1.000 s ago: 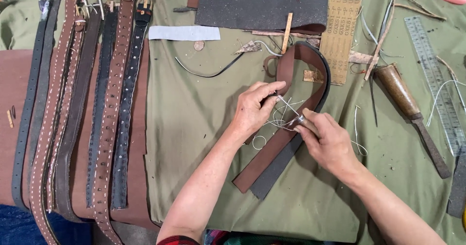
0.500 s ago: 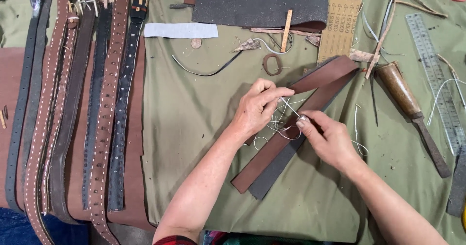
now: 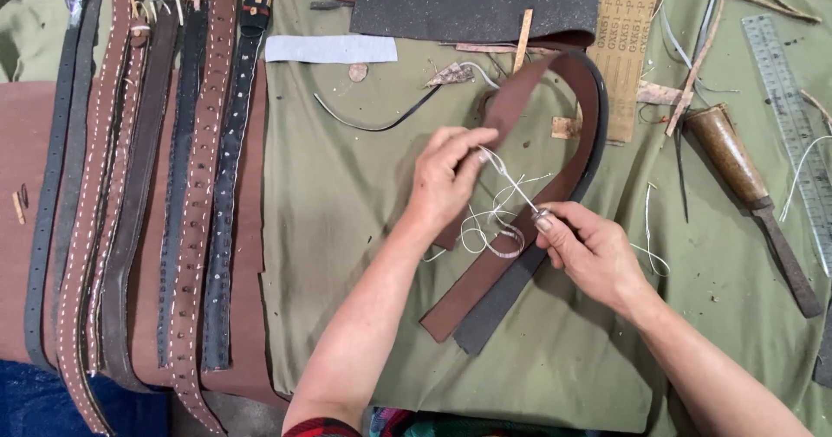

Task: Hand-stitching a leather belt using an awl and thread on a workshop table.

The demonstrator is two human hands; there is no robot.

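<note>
A brown leather belt strap (image 3: 485, 285) lies on a green cloth (image 3: 347, 229), its far end curled over in a loop (image 3: 582, 82). My left hand (image 3: 446, 177) pinches the strap's edge and a white thread (image 3: 490, 229) near the fold. My right hand (image 3: 589, 251) grips a thin needle (image 3: 523, 196) between thumb and forefinger, its tip pointing toward my left fingertips. Loose thread coils between both hands.
Several finished belts (image 3: 173, 186) lie side by side at the left. A dark leather sheet (image 3: 472, 4) sits at the top. A wood-handled awl (image 3: 745, 177), a metal ruler (image 3: 793, 116), a tan card (image 3: 626, 51) and leather scraps lie at the right.
The strap's far end, lying flat half a second ago, is curled into a loop again. My hands stay close together on the thread and needle.
</note>
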